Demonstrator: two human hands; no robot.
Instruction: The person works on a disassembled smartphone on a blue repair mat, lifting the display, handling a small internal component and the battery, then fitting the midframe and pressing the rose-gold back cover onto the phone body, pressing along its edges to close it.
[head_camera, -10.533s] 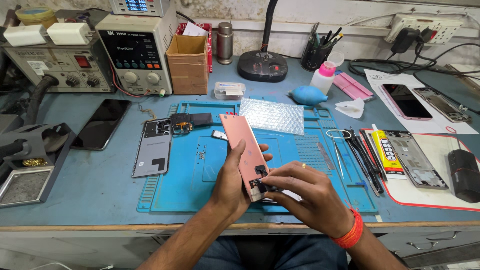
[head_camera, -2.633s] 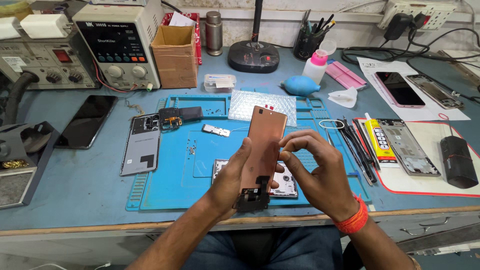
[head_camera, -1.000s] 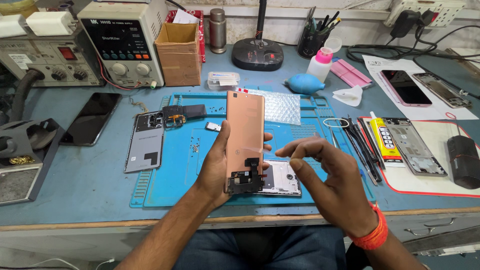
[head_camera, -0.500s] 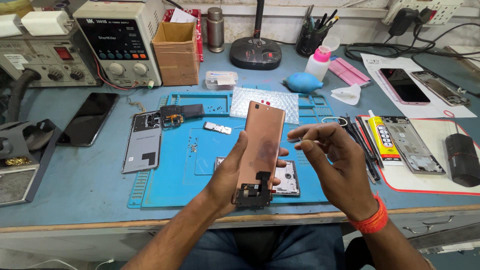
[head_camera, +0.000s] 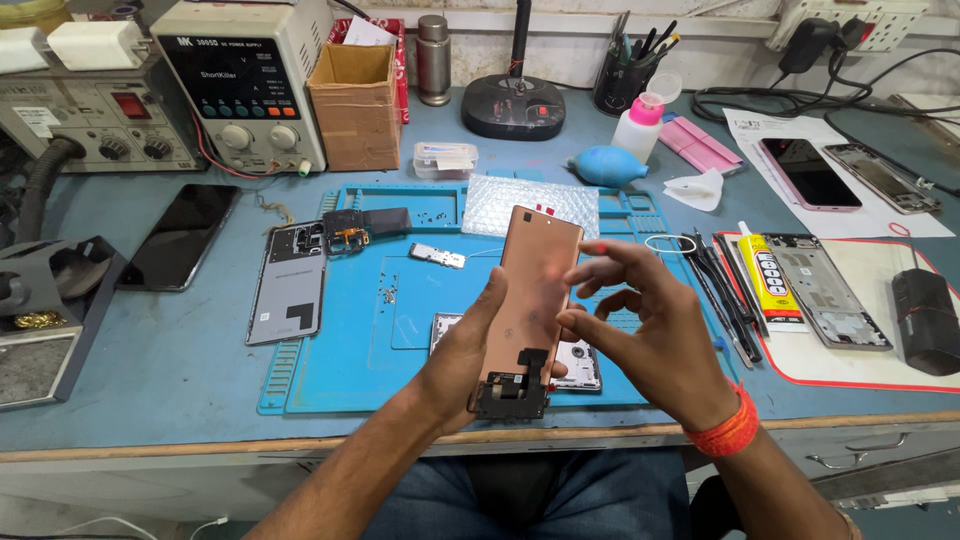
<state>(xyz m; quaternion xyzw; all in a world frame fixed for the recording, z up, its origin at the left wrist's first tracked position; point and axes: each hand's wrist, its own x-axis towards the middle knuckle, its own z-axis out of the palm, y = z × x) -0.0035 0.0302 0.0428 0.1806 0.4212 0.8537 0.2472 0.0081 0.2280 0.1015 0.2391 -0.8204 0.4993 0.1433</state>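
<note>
At the far left of the blue worktop (head_camera: 150, 360) a grey fume hose and a metal tray are sitting beside a dark phone (head_camera: 180, 236) lying face down, with a bench power supply (head_camera: 245, 80) standing behind it next to an open cardboard box (head_camera: 353, 105). On the left part of the blue repair mat (head_camera: 340, 340) a grey phone back panel (head_camera: 290, 284) is lying flat, with a small black module just above it and tiny screws scattered near. Over the middle of the mat the left hand (head_camera: 462, 355) is gripping a copper-coloured phone display panel (head_camera: 525, 305) from behind and along its left edge, its fingers closed around it, holding it tilted up off the mat with the dark frame end toward the person. Partly hidden beneath it, a silver phone frame (head_camera: 580, 365) is resting on the mat. The right hand (head_camera: 650, 335) is hovering just beside the panel's right edge, its fingers (head_camera: 600, 262) loosely spread and curled, holding nothing that I can make out; the thumb is nearly touching the panel. Behind, a bubble-wrap sheet (head_camera: 530, 200) and a blue air blower (head_camera: 608, 166) are lying. To the right, tweezers (head_camera: 725, 285), a yellow glue tube (head_camera: 768, 280) and another stripped phone frame (head_camera: 835, 295) are lying near a black mouse (head_camera: 925, 320).
</note>
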